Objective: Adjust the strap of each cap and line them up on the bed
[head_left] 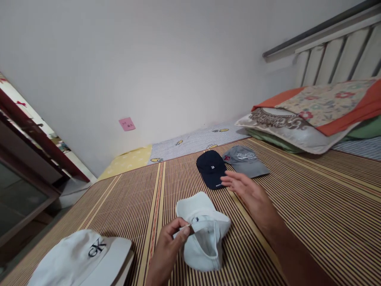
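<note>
A pale, near-white baseball cap (202, 242) lies tipped on the striped mat (143, 198), its brim away from me and its hollow inside partly showing. My left hand (171, 242) pinches the cap's near-left edge between thumb and fingers. To the upper right, my right hand (248, 194) is open with fingers stretched, holding nothing. Its fingertips overlap the brim of a navy baseball cap (210, 167) in the view; whether they touch I cannot tell. A grey baseball cap (245, 159) with white lettering lies beside the navy one.
At the lower left sits a white baseball cap (80, 256) with dark letters. Folded bedding and a pillow (306, 115) are piled at the right, below a radiator (336, 55). A pink note (127, 124) is on the wall (178, 71). The bed's edge runs along the left.
</note>
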Demonstrator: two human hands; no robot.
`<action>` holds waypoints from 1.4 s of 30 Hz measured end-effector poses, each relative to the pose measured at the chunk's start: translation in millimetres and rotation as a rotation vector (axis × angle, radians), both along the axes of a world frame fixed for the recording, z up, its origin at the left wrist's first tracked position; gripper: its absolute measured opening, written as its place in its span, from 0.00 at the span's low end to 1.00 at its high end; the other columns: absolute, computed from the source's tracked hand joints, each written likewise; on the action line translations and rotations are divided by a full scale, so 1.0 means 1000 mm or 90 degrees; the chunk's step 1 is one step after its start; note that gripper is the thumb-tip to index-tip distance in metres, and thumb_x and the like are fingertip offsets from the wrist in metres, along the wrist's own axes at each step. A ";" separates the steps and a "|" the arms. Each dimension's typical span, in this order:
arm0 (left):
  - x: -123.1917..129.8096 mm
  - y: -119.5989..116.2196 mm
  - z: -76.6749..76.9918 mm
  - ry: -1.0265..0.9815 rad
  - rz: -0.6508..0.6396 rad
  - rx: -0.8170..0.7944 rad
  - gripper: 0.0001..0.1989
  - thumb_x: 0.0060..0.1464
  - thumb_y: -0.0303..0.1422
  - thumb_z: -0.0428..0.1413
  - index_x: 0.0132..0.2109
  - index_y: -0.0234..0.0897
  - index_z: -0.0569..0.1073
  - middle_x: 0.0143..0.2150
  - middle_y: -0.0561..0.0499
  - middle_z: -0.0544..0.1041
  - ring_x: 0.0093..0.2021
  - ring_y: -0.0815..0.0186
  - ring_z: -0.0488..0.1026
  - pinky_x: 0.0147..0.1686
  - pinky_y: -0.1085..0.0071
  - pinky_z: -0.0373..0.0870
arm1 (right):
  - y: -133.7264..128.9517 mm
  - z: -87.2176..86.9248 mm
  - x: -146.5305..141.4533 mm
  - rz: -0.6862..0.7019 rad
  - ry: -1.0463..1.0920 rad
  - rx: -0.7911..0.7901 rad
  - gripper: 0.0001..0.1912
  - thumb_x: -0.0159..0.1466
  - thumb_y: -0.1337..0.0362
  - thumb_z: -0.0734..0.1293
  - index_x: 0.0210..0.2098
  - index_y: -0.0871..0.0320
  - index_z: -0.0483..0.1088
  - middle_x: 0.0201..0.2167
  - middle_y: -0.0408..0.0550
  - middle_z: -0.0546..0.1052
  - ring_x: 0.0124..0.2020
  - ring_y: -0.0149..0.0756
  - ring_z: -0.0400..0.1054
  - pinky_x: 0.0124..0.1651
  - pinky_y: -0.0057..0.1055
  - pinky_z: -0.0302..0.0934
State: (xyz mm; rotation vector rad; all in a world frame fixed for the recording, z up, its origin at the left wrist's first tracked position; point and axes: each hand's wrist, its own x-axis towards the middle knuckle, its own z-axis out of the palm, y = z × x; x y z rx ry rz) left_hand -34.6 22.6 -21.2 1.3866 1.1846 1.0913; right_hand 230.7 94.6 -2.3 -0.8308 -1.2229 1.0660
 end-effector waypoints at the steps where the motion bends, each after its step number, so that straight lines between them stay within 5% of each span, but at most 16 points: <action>1: 0.000 0.000 -0.001 0.001 -0.004 -0.001 0.20 0.59 0.49 0.61 0.33 0.36 0.71 0.29 0.55 0.65 0.31 0.69 0.57 0.32 0.73 0.55 | -0.003 0.001 0.000 0.070 -0.068 0.004 0.21 0.66 0.48 0.69 0.53 0.52 0.75 0.52 0.51 0.80 0.53 0.45 0.73 0.54 0.39 0.63; 4: -0.001 0.000 0.000 0.000 -0.008 -0.006 0.20 0.58 0.49 0.61 0.33 0.36 0.71 0.28 0.55 0.65 0.30 0.69 0.57 0.32 0.73 0.55 | -0.009 -0.005 -0.002 0.365 -0.306 -0.036 0.12 0.58 0.57 0.75 0.40 0.55 0.80 0.35 0.43 0.80 0.36 0.36 0.71 0.37 0.30 0.59; 7: -0.007 -0.001 0.005 0.010 -0.053 -0.043 0.22 0.53 0.51 0.64 0.34 0.36 0.72 0.28 0.55 0.66 0.30 0.68 0.58 0.31 0.73 0.55 | -0.007 -0.019 -0.005 0.503 -0.332 -0.064 0.10 0.57 0.58 0.75 0.29 0.59 0.76 0.22 0.37 0.67 0.25 0.28 0.57 0.28 0.28 0.45; 12: -0.026 -0.007 0.009 0.048 -0.079 -0.076 0.22 0.50 0.51 0.67 0.33 0.35 0.73 0.29 0.54 0.67 0.31 0.68 0.60 0.32 0.72 0.56 | -0.001 -0.028 -0.005 0.469 -0.194 -0.097 0.16 0.59 0.52 0.74 0.35 0.60 0.74 0.25 0.39 0.68 0.27 0.29 0.57 0.30 0.27 0.46; 23: -0.034 -0.012 0.006 -0.092 -0.035 -0.046 0.24 0.52 0.50 0.66 0.28 0.35 0.69 0.24 0.56 0.64 0.26 0.71 0.56 0.28 0.75 0.54 | -0.005 -0.012 0.005 0.450 -0.054 -0.091 0.22 0.60 0.47 0.75 0.40 0.60 0.76 0.24 0.39 0.70 0.26 0.26 0.58 0.30 0.26 0.47; 30: -0.034 -0.017 -0.003 -0.324 -0.014 -0.083 0.21 0.50 0.47 0.70 0.28 0.33 0.74 0.23 0.55 0.69 0.24 0.73 0.63 0.26 0.78 0.61 | -0.011 -0.014 0.015 0.487 0.161 -0.118 0.17 0.58 0.54 0.79 0.40 0.59 0.78 0.27 0.43 0.76 0.24 0.25 0.64 0.27 0.21 0.51; 34: -0.024 -0.020 -0.008 -0.470 0.067 -0.106 0.10 0.57 0.39 0.66 0.45 0.42 0.83 0.40 0.49 0.84 0.39 0.64 0.80 0.44 0.71 0.75 | -0.012 -0.017 0.008 0.473 0.290 -0.121 0.24 0.53 0.54 0.81 0.47 0.54 0.79 0.34 0.47 0.81 0.30 0.30 0.72 0.33 0.24 0.62; 38: -0.010 -0.010 -0.005 -0.548 -0.066 -0.090 0.13 0.63 0.44 0.60 0.45 0.45 0.85 0.44 0.48 0.86 0.55 0.56 0.79 0.63 0.62 0.68 | -0.013 -0.026 -0.009 0.377 0.310 -0.161 0.30 0.52 0.45 0.80 0.50 0.51 0.80 0.47 0.53 0.83 0.47 0.45 0.76 0.52 0.38 0.66; 42: -0.010 0.002 -0.006 -0.565 -0.160 -0.074 0.26 0.64 0.54 0.52 0.52 0.44 0.83 0.53 0.44 0.83 0.66 0.51 0.69 0.70 0.54 0.57 | -0.013 -0.039 -0.020 0.471 0.197 -0.200 0.27 0.51 0.43 0.79 0.41 0.57 0.82 0.36 0.56 0.84 0.44 0.51 0.78 0.51 0.44 0.68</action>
